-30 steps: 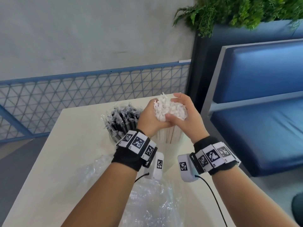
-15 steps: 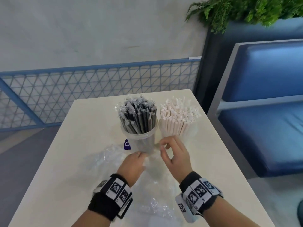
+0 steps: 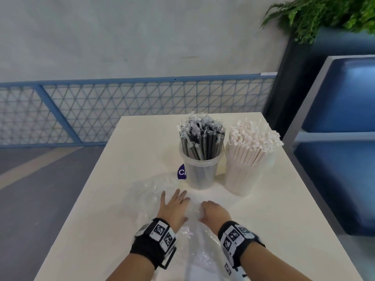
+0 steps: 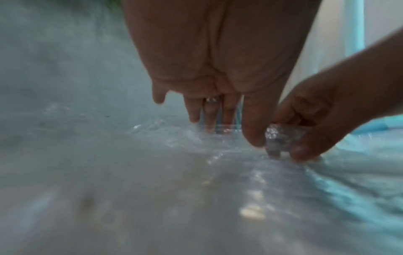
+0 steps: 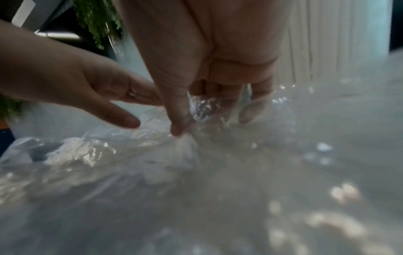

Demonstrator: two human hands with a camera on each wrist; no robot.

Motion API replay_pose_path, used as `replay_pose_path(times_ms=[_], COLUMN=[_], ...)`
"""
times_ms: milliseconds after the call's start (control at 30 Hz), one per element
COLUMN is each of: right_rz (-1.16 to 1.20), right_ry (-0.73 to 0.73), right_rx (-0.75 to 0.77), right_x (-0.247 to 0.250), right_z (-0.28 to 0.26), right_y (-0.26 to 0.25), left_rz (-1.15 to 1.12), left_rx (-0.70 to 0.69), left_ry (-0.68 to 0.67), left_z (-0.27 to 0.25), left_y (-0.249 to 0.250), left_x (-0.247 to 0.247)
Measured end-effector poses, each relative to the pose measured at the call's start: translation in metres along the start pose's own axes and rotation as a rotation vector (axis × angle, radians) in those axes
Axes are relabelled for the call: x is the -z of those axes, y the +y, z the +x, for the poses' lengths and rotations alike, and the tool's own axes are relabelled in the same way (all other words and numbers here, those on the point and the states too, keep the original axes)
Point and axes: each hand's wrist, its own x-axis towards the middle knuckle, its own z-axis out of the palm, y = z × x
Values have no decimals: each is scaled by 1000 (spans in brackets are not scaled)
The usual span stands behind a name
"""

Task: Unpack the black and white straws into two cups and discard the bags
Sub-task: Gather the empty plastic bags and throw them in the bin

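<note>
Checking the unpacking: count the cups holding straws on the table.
2. The cup of black straws stands left; the cup of white straws is beside it on the right.

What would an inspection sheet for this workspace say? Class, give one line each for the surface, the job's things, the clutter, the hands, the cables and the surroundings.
Surface: pale table, partly covered with plastic.
Job's things: black straws upright in a clear cup; white straws upright in the cup beside it; clear bags crumpled on the near part of the table.
Clutter: a purple label behind the clear cup.
Hands: left hand flat, fingers spread on the bags; right hand pinching the plastic, clearest in the right wrist view.
Cables: nothing seen.
Surroundings: blue mesh fence, blue bench, green plant.
</note>
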Motion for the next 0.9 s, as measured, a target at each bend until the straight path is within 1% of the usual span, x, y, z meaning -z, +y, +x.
replay_pose_path(times_ms=[33,100,167,200,233,267,300,333,367,433,467,500,567,633,767,833,900], right_rz=[34,130,200,249,303,347,374,388,397,412,423,437,463,487,549,602,639], right_ry=[31,99,194,246,292,321,333,336,336,333,334,338,345,356,363,357,357], right_rx=[14,50,108,144,178,204,220,232,245,281,296,305,315,308,256,251,247], right_x=[2,7,12,13,15,17,19,20,20,20,20,19,20,22,31,34,34], right_z=[1,3,3,3,3,2,2,1,2,2,2,2,2,1,-4,-6,-6], right_y=[-3,-12,-24,-30,-36,-42,-47,-52,-57,-64,-68,-70,-74,-77,-87,-92,-96], left_rz=[-67,-273,-580,-761,-945,-1120,-1280,-1446,-1635,-2021,-2123,-2178,-2212,-2181,-2099,-2123,-2168], left_rx=[55,188,359,447,531,617,697,755,758,618,542,468,322,193,11,-15,10], left_ry=[95,328,565,667,741,793,809,772,689,478,419,399,450,508,506,515,552], left_z=[-7,-22,-37,-43,-48,-51,-53,-56,-59,-65,-68,-69,-68,-65,-63,-63,-59], left_y=[-6,-21,-37,-47,-58,-71,-83,-95,-103,-109,-109,-108,-108,-111,-111,-111,-114], left_x=[4,12,20,21,22,20,18,16,17,24,30,33,34,28,19,22,23])
